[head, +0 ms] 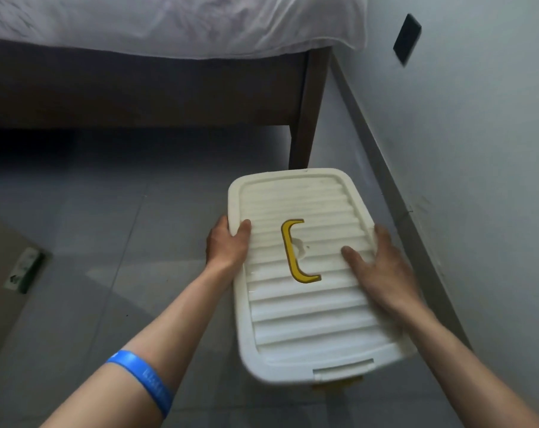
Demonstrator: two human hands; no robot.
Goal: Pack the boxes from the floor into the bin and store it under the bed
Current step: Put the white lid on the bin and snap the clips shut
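A white plastic bin (305, 319) with a ribbed lid and a yellow handle (296, 251) set in the lid stands on the grey tiled floor, close to the bed's right leg (305, 118). The lid is on, so its contents are hidden. My left hand (228, 242) grips the bin's left edge, thumb on top of the lid. My right hand (382, 273) lies on the right side of the lid with its fingers over the right edge. The bed (169, 23) with a white sheet stands ahead, dark space beneath it.
A white wall (478, 149) with a grey skirting runs along the right, close to the bin. A dark wall plate (407, 38) is mounted on it. At the left lie a brown cardboard sheet (2, 273) and a small green-and-white box (25, 270).
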